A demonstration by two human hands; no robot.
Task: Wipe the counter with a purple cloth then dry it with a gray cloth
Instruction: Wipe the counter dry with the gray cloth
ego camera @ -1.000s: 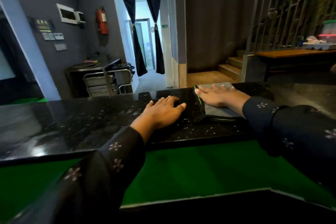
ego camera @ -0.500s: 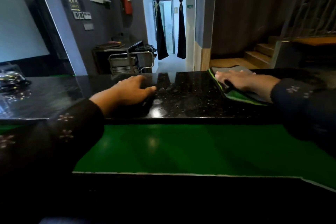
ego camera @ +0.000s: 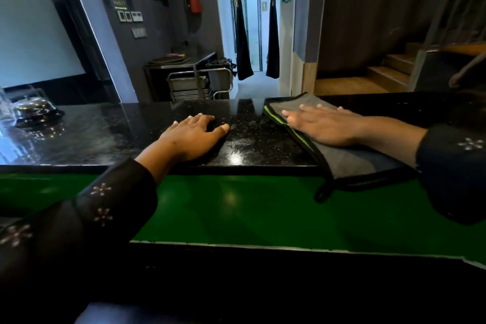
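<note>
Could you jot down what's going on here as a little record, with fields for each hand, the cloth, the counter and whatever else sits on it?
Left hand: flat, palm down on the bare counter, holding nothing
Right hand: flat on the gray cloth, fingers spread
Gray cloth: green and black edging, its near corner hanging over the counter's front edge
Counter: black, speckled, glossy
Purple cloth: none visible
Other item: a shiny domed object at the counter's far left, too blurred to identify
Below the counter: a green surface
</note>
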